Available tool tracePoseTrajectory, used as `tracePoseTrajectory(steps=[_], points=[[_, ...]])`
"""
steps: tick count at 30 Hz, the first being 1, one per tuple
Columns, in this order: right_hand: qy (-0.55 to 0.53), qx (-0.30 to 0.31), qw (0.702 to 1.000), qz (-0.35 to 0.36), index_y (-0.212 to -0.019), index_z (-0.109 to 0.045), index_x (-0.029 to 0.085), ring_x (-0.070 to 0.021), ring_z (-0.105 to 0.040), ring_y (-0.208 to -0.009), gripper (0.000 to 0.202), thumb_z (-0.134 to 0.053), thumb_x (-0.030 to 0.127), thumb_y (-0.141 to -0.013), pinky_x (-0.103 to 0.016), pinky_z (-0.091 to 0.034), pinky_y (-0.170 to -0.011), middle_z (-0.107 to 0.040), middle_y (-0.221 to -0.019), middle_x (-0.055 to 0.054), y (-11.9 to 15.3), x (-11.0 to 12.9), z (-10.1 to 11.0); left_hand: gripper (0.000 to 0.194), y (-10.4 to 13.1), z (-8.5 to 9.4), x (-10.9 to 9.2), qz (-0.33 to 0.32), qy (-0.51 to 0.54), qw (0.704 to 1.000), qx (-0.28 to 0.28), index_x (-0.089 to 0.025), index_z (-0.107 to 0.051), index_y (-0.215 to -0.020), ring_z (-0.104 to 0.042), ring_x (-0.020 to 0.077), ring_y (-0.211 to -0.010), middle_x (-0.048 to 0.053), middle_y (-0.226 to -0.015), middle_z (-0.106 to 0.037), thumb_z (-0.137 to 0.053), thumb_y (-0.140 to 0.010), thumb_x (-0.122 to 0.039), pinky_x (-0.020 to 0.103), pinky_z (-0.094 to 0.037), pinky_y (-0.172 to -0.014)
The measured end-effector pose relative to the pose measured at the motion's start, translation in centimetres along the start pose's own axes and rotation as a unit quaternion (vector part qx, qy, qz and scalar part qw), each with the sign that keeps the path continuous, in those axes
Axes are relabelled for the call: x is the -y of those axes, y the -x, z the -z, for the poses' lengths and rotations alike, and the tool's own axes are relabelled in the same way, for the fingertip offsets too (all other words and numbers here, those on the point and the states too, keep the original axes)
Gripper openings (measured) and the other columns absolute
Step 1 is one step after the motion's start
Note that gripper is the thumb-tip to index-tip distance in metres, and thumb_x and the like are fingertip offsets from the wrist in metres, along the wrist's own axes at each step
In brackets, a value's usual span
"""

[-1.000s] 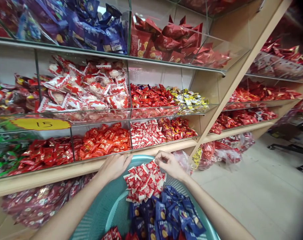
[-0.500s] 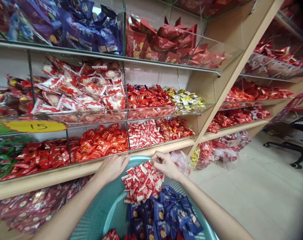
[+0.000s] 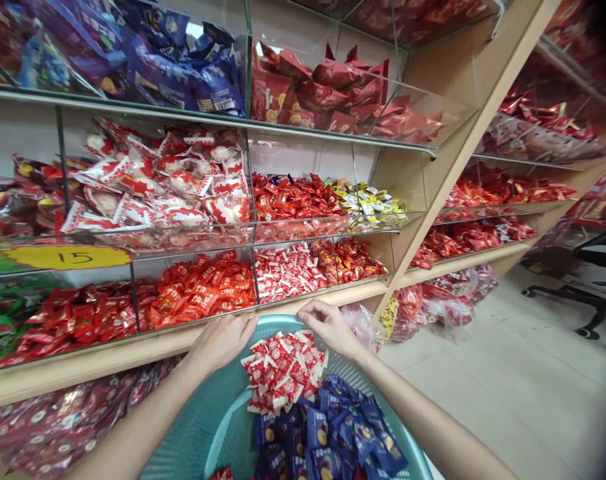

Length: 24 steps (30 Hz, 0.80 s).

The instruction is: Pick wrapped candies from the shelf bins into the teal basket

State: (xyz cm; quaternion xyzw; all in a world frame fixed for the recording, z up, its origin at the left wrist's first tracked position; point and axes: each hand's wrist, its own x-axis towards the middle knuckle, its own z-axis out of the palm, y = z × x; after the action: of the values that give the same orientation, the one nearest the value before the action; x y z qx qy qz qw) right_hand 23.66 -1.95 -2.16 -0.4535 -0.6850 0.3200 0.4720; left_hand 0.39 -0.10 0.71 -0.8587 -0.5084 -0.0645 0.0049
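A teal plastic basket [image 3: 217,427] with a perforated wall is in front of me, its far rim against the shelf edge. My left hand [image 3: 227,339] is closed on the rim at the far left, its thumb on top and other fingers mostly hidden. My right hand [image 3: 329,327] is curled at the rim on the far right, thumb and forefinger close together on it. Inside, red-and-white wrapped candies [image 3: 283,370] are heaped below my hands. Dark blue snack packets [image 3: 333,430] lie nearer me, with a few red wrappers [image 3: 221,473] at the bottom edge.
Glass-fronted wooden shelves hold red-and-white candies [image 3: 287,270], orange-red packets [image 3: 203,290] and blue bags [image 3: 183,67]. A yellow tag [image 3: 67,257] reads 15. Bagged goods [image 3: 447,307] sit under the right shelves. A wheeled chair base [image 3: 573,310] stands on the tiled floor.
My right hand has moved up and slightly left, off the red-and-white candies and onto the rim. My left hand stays at the rim. The view has shifted slightly.
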Motion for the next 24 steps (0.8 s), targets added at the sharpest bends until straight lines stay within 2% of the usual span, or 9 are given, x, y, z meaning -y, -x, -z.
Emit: tracePoseTrajectory(steps=[3,6,9,12,16,24], points=[[0.082,-0.008,0.994,0.068,-0.076,-0.059,0.015,-0.0091,-0.042,-0.058,0.024,-0.049,0.036,-0.082,-0.021,-0.035,-0.054,-0.051,-0.068,0.000,-2.2,0.5,1.2,0.055,0.0,-0.1,0.0,0.003,0.006,1.000,0.001,-0.018,-0.062,-0.086,-0.062,0.0255,-0.087,0.011,-0.091,-0.067,-0.014,-0.091,-0.046,0.033,-0.040,-0.075],[0.211,-0.034,0.968,0.134,-0.078,-0.060,0.016,-0.0117,-0.049,-0.068,0.018,-0.048,0.029,-0.083,-0.023,-0.038,-0.065,-0.055,-0.074,-0.002,-6.2,0.3,2.6,0.057,0.0,-0.1,0.0,0.007,0.010,1.000,0.008,-0.018,-0.063,-0.086,-0.062,0.0265,-0.087,0.011,-0.091,-0.067,-0.014,-0.091,-0.047,0.034,-0.040,-0.075],[0.358,-0.056,0.927,0.098,-0.088,-0.061,0.017,-0.0141,-0.053,-0.076,0.018,-0.046,0.024,-0.083,-0.024,-0.039,-0.070,-0.057,-0.088,-0.005,-10.4,-0.9,3.3,0.057,0.0,-0.1,0.0,0.007,0.002,1.000,0.008,-0.018,-0.063,-0.084,-0.062,0.0271,-0.085,0.011,-0.088,-0.067,-0.013,-0.091,-0.046,0.034,-0.041,-0.072],[0.476,-0.043,0.877,0.049,-0.105,-0.058,0.020,-0.0167,-0.054,-0.086,0.025,-0.043,0.023,-0.084,-0.025,-0.039,-0.070,-0.054,-0.104,-0.008,-13.2,-2.3,3.0,0.056,0.1,-0.1,0.1,0.007,-0.007,1.000,0.004,-0.018,-0.062,-0.084,-0.063,0.0268,-0.083,0.011,-0.088,-0.067,-0.014,-0.091,-0.045,0.034,-0.042,-0.071],[0.571,-0.014,0.820,0.045,-0.115,-0.051,0.022,-0.0190,-0.053,-0.093,0.031,-0.038,0.024,-0.088,-0.027,-0.038,-0.076,-0.053,-0.108,-0.010,-14.7,-3.2,1.9,0.055,0.1,-0.1,0.2,0.011,-0.007,1.000,0.005,-0.018,-0.061,-0.085,-0.063,0.0264,-0.084,0.010,-0.089,-0.067,-0.014,-0.091,-0.045,0.033,-0.042,-0.071],[0.610,-0.011,0.788,0.083,-0.115,-0.053,0.018,-0.0224,-0.050,-0.096,0.032,-0.036,0.018,-0.088,-0.031,-0.036,-0.080,-0.054,-0.104,-0.012,-15.6,-3.8,1.1,0.056,-0.1,-0.1,0.0,0.017,0.002,1.000,0.016,-0.017,-0.061,-0.086,-0.062,0.0263,-0.086,0.011,-0.088,-0.067,-0.014,-0.091,-0.046,0.033,-0.042,-0.072]])
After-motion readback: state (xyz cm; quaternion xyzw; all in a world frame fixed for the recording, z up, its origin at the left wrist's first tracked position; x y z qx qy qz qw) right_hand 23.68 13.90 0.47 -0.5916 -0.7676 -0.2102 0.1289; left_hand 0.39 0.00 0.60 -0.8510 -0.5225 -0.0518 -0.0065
